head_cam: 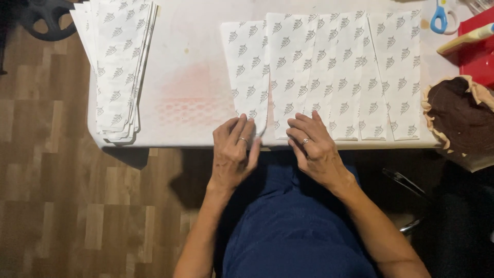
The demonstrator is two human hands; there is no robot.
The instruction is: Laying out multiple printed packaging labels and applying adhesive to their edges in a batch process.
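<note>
— What are your hands doing down at the bottom centre of the frame?

— My left hand (234, 152) is pinching the near end of the leftmost paper sheet (249, 72), fingers curled over its bottom edge right at the lip of the white table (190, 87). So that hand is grasping the sheet, not clenched on nothing.

— And the other?

— My right hand (313, 149) is lying flat, fingers spread and released, pressing on the near ends of the fanned row of sheets (339, 77) in the middle of the frame. It is holding nothing; I judge it is pinning the row so it is not sliding while the left one is working.

— Why are they overlapping like that?

— Probably so each edge is staying exposed and easy to catch singly.

— What else is lying around?

— A stack of the same printed sheets (119, 67) is sitting at the upper left, well apart. Blue-handled scissors (439, 16) are resting at the top right, beside a red tray (481, 56), with a brown-filled paper bag (460, 116) below it at the right edge.
</note>
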